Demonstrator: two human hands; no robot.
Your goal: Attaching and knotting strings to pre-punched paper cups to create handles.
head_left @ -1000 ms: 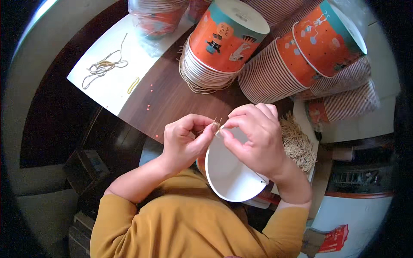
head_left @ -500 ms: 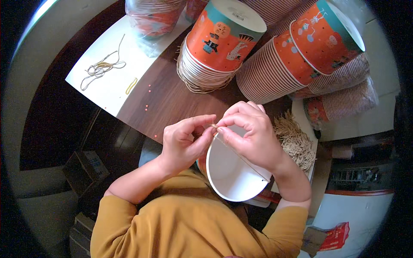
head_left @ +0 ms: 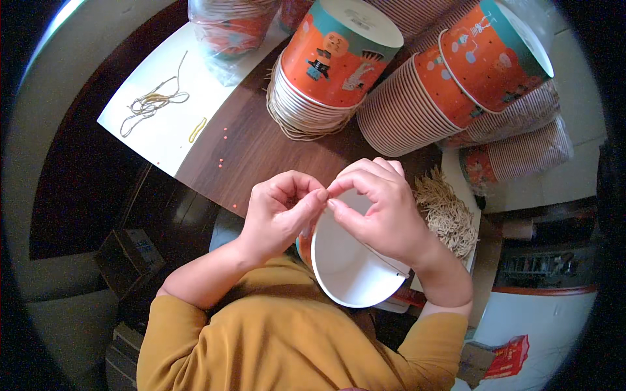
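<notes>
A white-lined paper bucket (head_left: 355,274) tips toward me, its open mouth facing up and its orange outside showing at the left. A thin beige cord (head_left: 387,260) crosses the mouth from a hole in the rim at lower right up behind my right hand (head_left: 381,202). At the opposite rim, my left hand (head_left: 282,207) pinches with thumb and forefinger pressed together. The right fingertips meet it there, curled in a pinch over the rim. Both seem closed on the cord's end, which the fingers mostly hide.
An upside-down bucket stack (head_left: 326,72) with cords around its rims stands on the brown table (head_left: 215,176). Another stack (head_left: 424,98) leans right of it. A bundle of cut cords (head_left: 450,215) lies beside my right forearm. Loose cord (head_left: 153,104) rests on a white board (head_left: 124,117).
My left forefinger has curled in from a stretched position and now presses against the thumb. The cord's end at the rim has become hidden. The bucket has barely shifted.
</notes>
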